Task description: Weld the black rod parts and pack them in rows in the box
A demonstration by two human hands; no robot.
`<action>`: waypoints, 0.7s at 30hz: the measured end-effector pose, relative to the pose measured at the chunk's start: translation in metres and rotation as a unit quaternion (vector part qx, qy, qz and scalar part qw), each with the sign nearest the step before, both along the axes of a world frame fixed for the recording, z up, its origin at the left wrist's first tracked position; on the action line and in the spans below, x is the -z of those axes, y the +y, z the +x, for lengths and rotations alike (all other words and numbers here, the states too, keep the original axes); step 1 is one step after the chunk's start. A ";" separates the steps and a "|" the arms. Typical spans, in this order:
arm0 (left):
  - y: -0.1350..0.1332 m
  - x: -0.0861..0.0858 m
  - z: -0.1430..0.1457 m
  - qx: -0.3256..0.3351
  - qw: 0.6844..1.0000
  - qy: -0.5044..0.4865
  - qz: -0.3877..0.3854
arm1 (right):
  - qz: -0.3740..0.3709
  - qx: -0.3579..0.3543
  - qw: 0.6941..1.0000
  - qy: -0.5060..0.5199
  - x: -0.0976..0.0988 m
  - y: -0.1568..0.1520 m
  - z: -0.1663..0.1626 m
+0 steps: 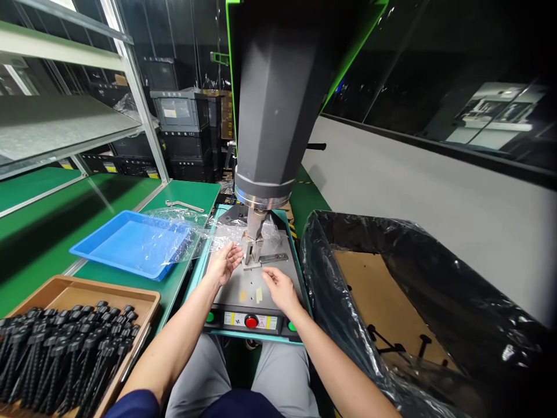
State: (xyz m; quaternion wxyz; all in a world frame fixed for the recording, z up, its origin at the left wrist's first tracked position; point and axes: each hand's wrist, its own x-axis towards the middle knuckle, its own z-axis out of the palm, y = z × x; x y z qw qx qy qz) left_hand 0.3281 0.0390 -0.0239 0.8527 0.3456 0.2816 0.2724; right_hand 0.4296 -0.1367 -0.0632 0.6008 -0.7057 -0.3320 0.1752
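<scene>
A metal fixture (253, 254) stands on the grey plate (235, 295) of a press machine, right under the machine's tool head (256, 216). My left hand (225, 264) is just left of the fixture, its fingers loosely curled and apart, with nothing visible in them. To the fixture's right and nearer to me, my right hand (281, 287) is open, thumb and forefinger apart toward the fixture base. I see nothing in that hand. Behind it on the plate lies a flat metal bar (274, 258). Whether a part sits inside the fixture is hard to make out.
A brown tray (148, 295) of black ribbed stems with heads is at left. Behind it are a blue tray (126, 247), clear plastic film (174, 232) and a wrench (185, 205). At right, a black-lined box (322, 278) holds black pieces. A red button (251, 321) faces me.
</scene>
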 end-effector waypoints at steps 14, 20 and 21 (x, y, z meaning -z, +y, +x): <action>-0.005 -0.029 0.006 -0.048 0.999 -0.023 -0.008 | 0.042 0.146 0.979 -0.135 -0.035 0.073 0.022; 0.000 -0.032 0.007 -0.040 0.998 -0.050 0.000 | -0.029 0.104 0.962 -0.251 -0.047 0.097 0.042; 0.000 -0.031 0.008 -0.042 0.998 -0.049 0.001 | -0.033 0.101 0.962 -0.252 -0.049 0.099 0.045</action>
